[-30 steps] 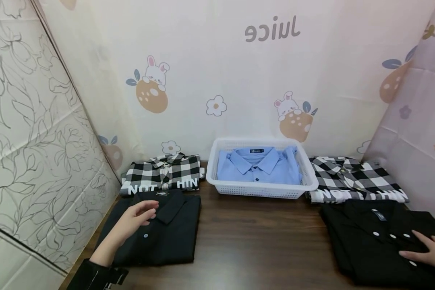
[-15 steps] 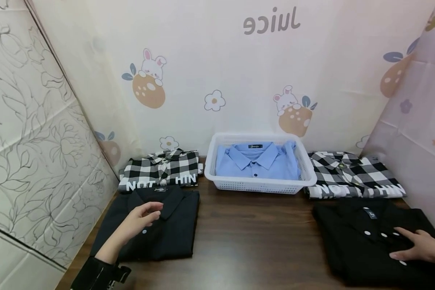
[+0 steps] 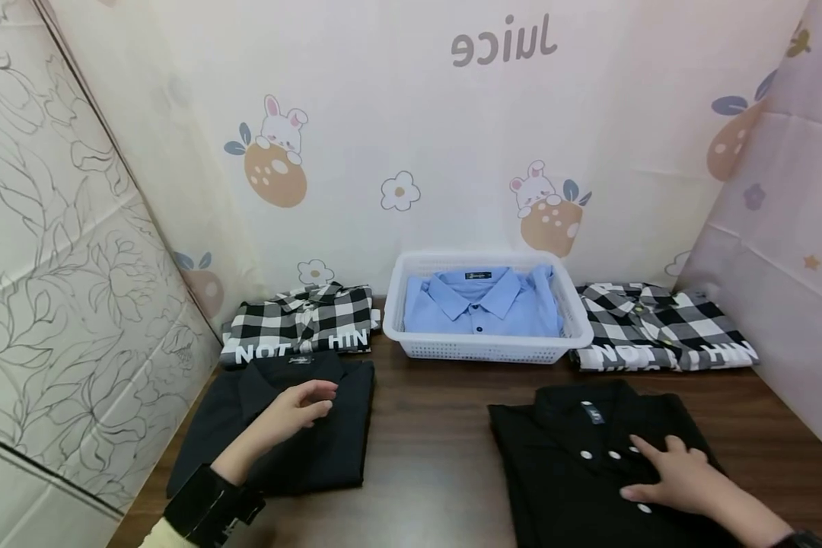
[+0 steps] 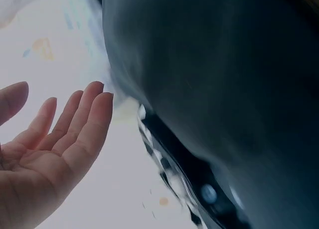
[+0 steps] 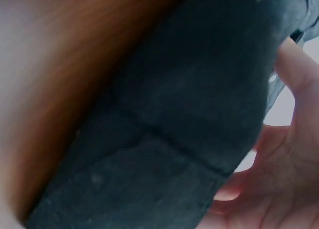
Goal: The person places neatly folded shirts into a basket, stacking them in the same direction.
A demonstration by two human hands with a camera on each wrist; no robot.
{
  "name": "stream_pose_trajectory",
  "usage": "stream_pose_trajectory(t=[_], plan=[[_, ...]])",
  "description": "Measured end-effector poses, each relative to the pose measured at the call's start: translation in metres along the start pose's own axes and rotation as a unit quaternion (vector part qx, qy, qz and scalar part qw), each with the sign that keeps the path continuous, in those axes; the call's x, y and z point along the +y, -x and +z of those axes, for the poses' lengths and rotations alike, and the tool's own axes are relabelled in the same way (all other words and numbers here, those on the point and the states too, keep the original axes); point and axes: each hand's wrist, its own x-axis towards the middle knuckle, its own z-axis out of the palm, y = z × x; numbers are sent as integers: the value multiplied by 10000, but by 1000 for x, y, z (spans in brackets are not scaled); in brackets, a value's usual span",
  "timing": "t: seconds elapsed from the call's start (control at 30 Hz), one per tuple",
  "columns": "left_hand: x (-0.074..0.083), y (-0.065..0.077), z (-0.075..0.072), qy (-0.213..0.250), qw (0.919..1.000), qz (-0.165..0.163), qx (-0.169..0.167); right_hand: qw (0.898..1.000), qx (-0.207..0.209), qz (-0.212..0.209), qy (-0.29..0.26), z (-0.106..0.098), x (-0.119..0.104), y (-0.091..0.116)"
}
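Observation:
In the head view a folded black shirt [image 3: 575, 487] with white buttons lies on the table at the right. My right hand [image 3: 685, 479] rests on its front with fingers spread, and the right wrist view shows the fingertips against the dark cloth. At the left lies another folded black shirt [image 3: 342, 449]. Above it hovers my left hand [image 3: 291, 415], fingers loosely bent and holding nothing. The left wrist view shows this hand [image 4: 60, 149] apart from the cloth. A white basket [image 3: 479, 350] at the back middle contains a folded light blue shirt [image 3: 445, 312].
A black-and-white checked shirt [image 3: 260, 327] is folded left of the basket, and a similar checked shirt [image 3: 692, 323] lies to its right. The brown wooden table [image 3: 428, 441] ends at a printed curtain [image 3: 356, 114] behind and at both sides.
The right black shirt has slid left across the table together with my right hand. My left hand has shifted slightly right above the left black shirt. The head view has tilted a little.

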Motion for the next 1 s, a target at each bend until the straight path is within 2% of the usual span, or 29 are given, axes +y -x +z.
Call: stream_pose_trajectory(t=[0.17, 0.3, 0.4, 0.5, 0.63, 0.77, 0.9, 1.0], plan=[[11, -17, 15, -238, 9991, 139, -312, 9993, 291, -193, 103, -4, -60, -17], [19, -25, 32, -243, 9981, 241, -512, 9984, 393, -319, 239, -6, -108, -27], [22, -30, 44, -319, 9976, 330, -519, 9972, 503, -453, 305, -4, -137, -31], [22, -32, 51, -510, 9971, 413, -382, 9966, 554, -546, 281, -1, -160, -33], [20, -31, 54, -764, 9961, 375, -227, 9955, 630, -641, 284, 1, -182, -35], [19, -28, 51, -895, 9953, 319, -185, 9941, 729, -674, 441, 1, -194, -37], [19, -26, 47, -947, 9950, 268, -144, 9937, 795, -651, 458, -2, -197, -40], [20, -24, 42, -1017, 9944, 268, -64, 9929, 828, -799, 310, -8, -192, -44]])
